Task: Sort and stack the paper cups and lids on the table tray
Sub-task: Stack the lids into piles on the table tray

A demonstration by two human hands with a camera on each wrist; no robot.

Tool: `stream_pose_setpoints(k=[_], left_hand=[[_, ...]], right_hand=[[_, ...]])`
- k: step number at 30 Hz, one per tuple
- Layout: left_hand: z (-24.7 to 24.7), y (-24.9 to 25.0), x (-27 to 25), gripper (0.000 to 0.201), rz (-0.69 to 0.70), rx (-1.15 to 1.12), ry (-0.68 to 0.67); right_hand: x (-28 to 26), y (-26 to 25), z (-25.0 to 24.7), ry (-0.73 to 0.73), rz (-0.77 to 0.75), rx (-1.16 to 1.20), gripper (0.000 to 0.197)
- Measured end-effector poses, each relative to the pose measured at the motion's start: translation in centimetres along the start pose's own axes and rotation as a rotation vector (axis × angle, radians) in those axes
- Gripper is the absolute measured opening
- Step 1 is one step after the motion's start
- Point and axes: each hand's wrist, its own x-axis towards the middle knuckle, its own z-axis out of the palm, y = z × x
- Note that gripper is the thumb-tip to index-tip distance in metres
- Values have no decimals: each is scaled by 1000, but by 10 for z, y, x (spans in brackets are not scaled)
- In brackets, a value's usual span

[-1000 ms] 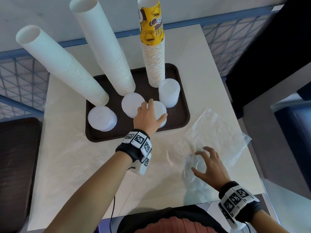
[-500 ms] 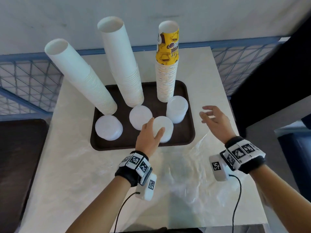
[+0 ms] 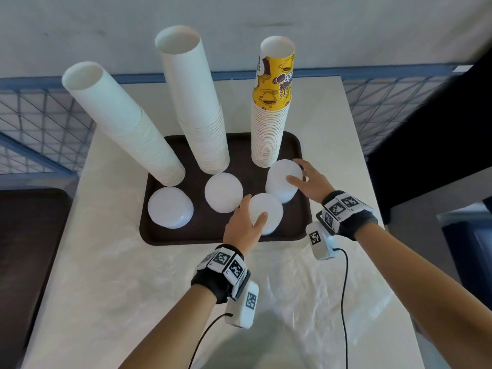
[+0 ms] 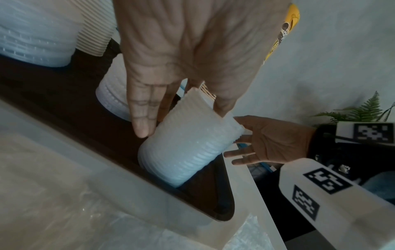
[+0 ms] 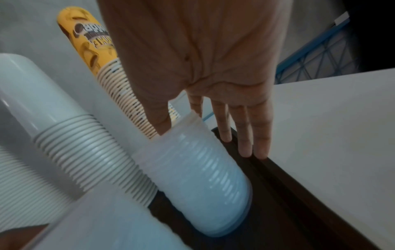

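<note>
Nearest, a crinkled sheet of clear plastic film point(image 3: 306, 288) lies over the front of the pale, smooth-topped bench point(image 3: 106, 262). Beyond it sits a dark brown rounded-corner plastic tray point(image 3: 170, 235) holding four short stacks of translucent white ribbed plastic lids along its front half. The left hand point(image 3: 243, 227) has its grip curled round the front-centre lid stack point(image 3: 267, 211), thumb on one side and fingers on the other. Just beside it, the right hand point(image 3: 310, 181) closes its grip on the taller lid stack at the right point(image 3: 282, 179), thumb and forefinger on its top edge while the other fingers hang straight by the tray rim. Two more lid stacks stand untouched at the left point(image 3: 170, 207) and centre point(image 3: 223, 191). Behind them rise three tall columns of nested paper cups: a leaning plain white one point(image 3: 119, 123), an upright plain white one point(image 3: 194, 102), and a ribbed column topped by a yellow printed cup point(image 3: 273, 102). Past the bench run a blue metal wire-grid railing point(image 3: 40, 121) and a grey wall point(image 3: 239, 22).
</note>
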Motion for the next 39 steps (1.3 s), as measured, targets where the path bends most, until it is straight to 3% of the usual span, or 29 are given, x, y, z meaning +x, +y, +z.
stream_pose_setpoints(k=[9, 21, 27, 32, 39], left_hand=[[18, 12, 9, 54, -55, -81, -90], [36, 19, 13, 56, -77, -175, -161], [22, 22, 20, 63, -46, -396, 13], [17, 30, 38, 69, -60, -493, -118], [20, 34, 48, 76, -29, -424, -234]], right_hand=[[7, -2, 0, -41, -21, -7, 52], [8, -12, -12, -215, 8, -45, 61], [-19, -6, -10, -67, -63, 25, 66], [-35, 9, 8, -62, -160, 128, 71], [-40, 19, 19, -71, -186, -8, 62]])
